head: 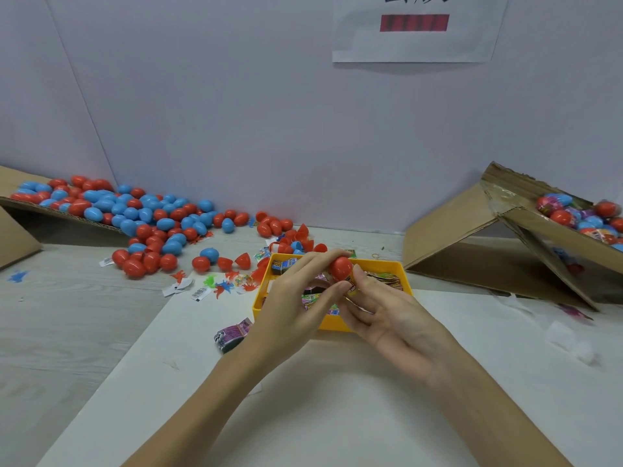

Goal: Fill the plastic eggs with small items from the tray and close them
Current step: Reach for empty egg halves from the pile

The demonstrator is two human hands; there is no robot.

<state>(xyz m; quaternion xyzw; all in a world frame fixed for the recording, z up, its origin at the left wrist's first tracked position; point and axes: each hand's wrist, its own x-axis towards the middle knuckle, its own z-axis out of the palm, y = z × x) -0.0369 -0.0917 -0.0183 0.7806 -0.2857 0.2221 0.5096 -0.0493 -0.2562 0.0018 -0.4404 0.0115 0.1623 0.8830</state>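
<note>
The red plastic egg (340, 267) is held between both hands above the yellow tray (377, 264), long axis nearly upright; left hand (296, 298) pinches it, right hand (381, 308) grips below.

At 6 o'clock the white sheet (337, 399) on the table (67, 315) lies bare between your forearms, so you can pass a hand there freely, with only the purple packet (232, 333) lying at its 10 o'clock edge. Toward 12 o'clock the yellow tray (381, 264) blocks the way, hemmed at 10 to 11 o'clock by loose red and blue eggs (151, 224), egg halves and small toy figures (224, 286) spilling from the left cardboard box (13, 244). At 2 to 3 o'clock the tilted cardboard box (472, 241) walls off that side, leaving a narrow strip of table between it and the tray.
</note>
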